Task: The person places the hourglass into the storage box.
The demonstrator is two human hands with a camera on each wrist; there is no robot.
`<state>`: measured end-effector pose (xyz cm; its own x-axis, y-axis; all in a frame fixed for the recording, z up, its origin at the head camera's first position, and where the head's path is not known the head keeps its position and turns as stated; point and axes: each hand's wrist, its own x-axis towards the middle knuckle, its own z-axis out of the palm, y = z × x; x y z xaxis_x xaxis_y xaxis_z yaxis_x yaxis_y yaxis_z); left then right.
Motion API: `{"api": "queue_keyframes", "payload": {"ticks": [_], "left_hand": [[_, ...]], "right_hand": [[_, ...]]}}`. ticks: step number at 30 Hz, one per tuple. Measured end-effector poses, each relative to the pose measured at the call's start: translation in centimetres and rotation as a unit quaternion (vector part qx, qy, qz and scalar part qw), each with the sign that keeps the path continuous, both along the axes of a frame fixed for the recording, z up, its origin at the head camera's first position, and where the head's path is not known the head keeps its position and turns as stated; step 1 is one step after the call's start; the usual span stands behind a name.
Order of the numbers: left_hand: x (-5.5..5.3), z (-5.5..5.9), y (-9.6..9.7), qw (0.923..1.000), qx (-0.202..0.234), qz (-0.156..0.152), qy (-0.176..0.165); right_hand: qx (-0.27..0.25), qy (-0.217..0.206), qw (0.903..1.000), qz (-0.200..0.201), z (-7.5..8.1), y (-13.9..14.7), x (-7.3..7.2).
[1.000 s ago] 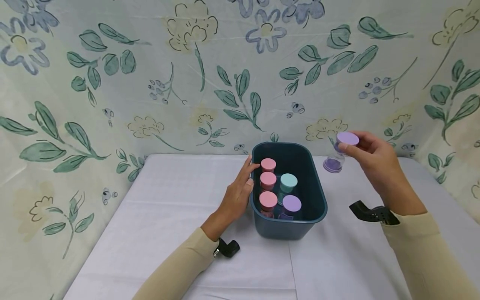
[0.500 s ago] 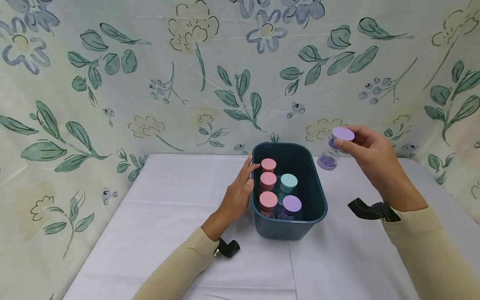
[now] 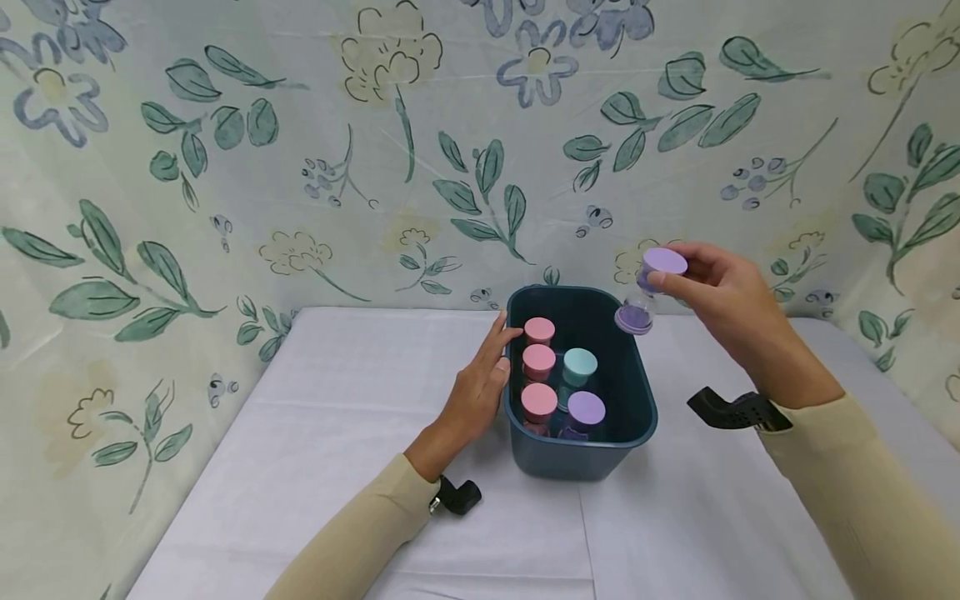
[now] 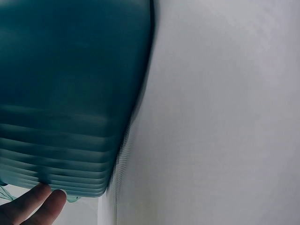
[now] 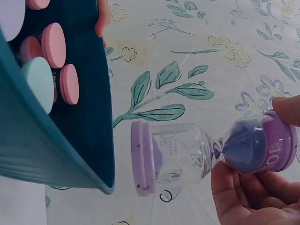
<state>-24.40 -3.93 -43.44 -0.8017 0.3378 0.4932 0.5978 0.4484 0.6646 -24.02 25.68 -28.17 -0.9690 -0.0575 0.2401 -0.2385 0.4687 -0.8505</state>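
Note:
A purple-capped sand timer (image 5: 187, 152) is pinched near its upper cap by my right hand (image 3: 723, 292), tilted, its lower cap over the right rim of a dark teal bin (image 3: 585, 462) in the head view. Purple sand sits in both bulbs. My left hand (image 3: 474, 387) lies along the bin's left side, fingers straight, fingertips at the rim; two fingers (image 4: 51, 206) show against the ribbed wall in the left wrist view. Inside the bin stand several pink-capped timers (image 3: 538, 362) in a column, a mint-capped timer (image 3: 580, 367) and another purple-capped timer (image 3: 586, 410).
The bin stands on a white-covered table (image 3: 360, 400). Behind it hangs a floral cloth (image 3: 405, 183). Black wrist cameras are strapped on the left wrist (image 3: 457, 497) and right wrist (image 3: 738, 410).
My right hand has moved left with the purple sand timer, from beside the bin to over its right rim. The left hand and the timers in the bin have stayed in place.

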Motion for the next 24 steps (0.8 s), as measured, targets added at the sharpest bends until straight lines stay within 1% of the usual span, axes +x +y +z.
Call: {"api": "queue_keyframes", "payload": {"ticks": [5,11,19,24], "left_hand": [[0.0,0.0,0.0,1.0,-0.001,-0.001,0.002],[-0.1,-0.1,0.0,1.0,-0.003,-0.001,0.001],[-0.1,0.0,0.0,1.0,-0.005,0.001,-0.005],[-0.1,0.0,0.0,1.0,-0.003,0.0,-0.002]], "right_hand": [[0.015,0.0,0.9997,0.017,0.2,-0.5,-0.4],[0.007,0.002,0.999,0.045,0.0,-0.7,-1.1],[0.013,-0.01,0.9984,0.054,-0.3,-1.2,-1.9],[0.02,-0.017,0.9977,0.062,-0.7,-1.5,-2.5]]}}
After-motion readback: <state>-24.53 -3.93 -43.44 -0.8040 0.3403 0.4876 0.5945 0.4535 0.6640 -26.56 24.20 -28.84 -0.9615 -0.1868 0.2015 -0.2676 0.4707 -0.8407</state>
